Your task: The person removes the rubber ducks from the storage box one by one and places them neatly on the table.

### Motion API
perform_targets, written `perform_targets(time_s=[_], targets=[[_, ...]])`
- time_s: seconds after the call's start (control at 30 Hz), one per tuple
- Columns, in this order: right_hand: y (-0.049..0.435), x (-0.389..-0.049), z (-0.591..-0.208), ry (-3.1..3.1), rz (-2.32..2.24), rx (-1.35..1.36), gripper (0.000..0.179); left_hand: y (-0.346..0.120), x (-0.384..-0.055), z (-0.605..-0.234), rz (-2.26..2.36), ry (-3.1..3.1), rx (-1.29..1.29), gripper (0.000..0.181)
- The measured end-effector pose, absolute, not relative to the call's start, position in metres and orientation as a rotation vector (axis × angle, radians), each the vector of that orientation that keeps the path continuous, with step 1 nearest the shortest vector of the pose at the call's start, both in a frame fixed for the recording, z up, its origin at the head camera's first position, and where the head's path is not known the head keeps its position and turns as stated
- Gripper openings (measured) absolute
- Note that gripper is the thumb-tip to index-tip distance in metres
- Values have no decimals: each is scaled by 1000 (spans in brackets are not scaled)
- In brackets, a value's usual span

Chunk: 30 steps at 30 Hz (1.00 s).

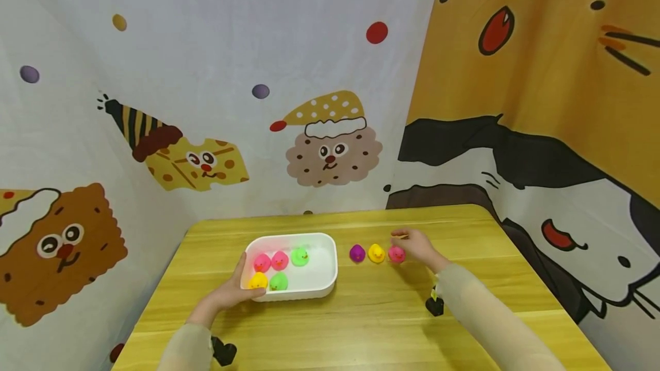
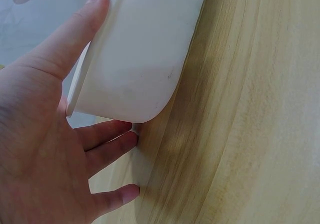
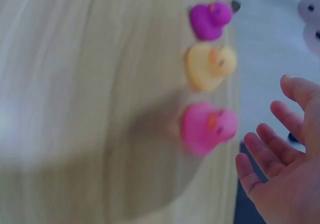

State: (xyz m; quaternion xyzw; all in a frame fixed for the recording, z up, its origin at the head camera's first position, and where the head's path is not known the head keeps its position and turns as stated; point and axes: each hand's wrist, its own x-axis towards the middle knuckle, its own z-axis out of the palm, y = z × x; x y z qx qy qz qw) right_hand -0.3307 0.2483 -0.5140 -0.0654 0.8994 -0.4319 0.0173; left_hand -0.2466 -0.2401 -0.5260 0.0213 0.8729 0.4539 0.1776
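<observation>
A white plastic tub stands on the table, with pink, green and yellow toy ducks inside its left part. My left hand holds the tub's near left corner, its thumb along the front rim and its fingers round the end wall. To the right of the tub, a purple duck, a yellow duck and a pink duck sit in a row. My right hand hovers close over the pink duck. In the right wrist view its fingers are spread and relaxed, apart from the ducks and holding nothing.
The wooden table runs back to a cartoon-printed cloth that hangs behind it and on both sides. The tub's right part shows bare floor. Small black devices are strapped at both wrists.
</observation>
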Motion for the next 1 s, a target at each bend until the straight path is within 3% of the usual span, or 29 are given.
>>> perform_targets(time_s=[0.43,1.0], targets=[[152,-331,-488,2562,-1507,-431,28,-243,-245,-525,1289,2479,51,120],[67,-339,-502,2218,-1578,-460,41,-241,-246,-528,1302,2497,78,121]])
